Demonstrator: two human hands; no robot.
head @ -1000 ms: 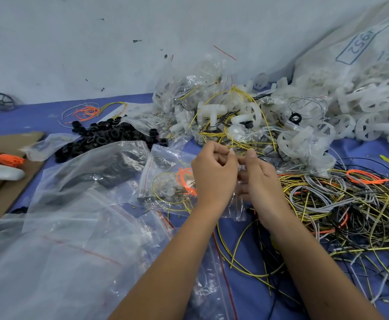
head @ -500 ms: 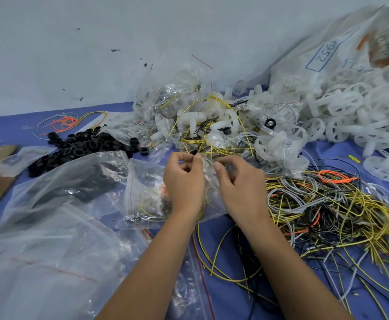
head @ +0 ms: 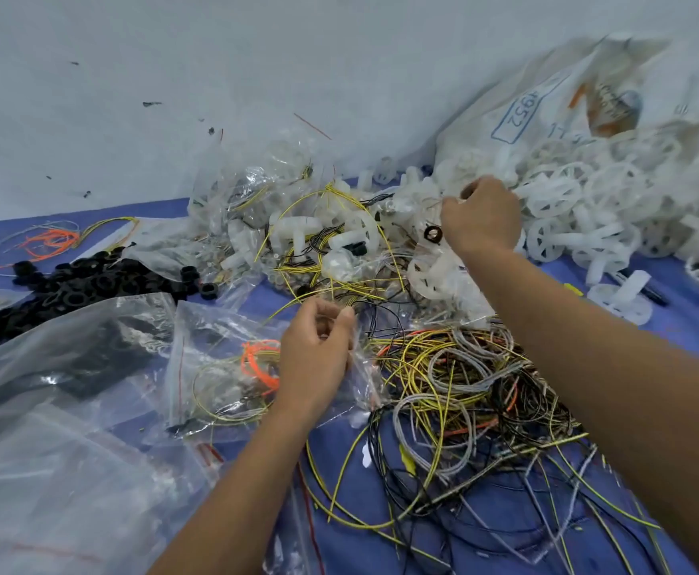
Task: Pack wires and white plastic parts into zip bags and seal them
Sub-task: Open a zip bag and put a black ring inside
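Since the earlier frame, the right hand (head: 482, 219) has left the zip bag (head: 231, 367) and reached far right, fingers curled into the white plastic parts (head: 580, 209). Near and left, the left hand (head: 314, 363) pinches the bag's mouth.

The only legible marking is the number "1952", printed in blue inside a blue rectangular outline on the big white sack (head: 517, 118) at the upper right. Fainter blue strokes beside that box and an orange-brown printed picture further right cannot be read.
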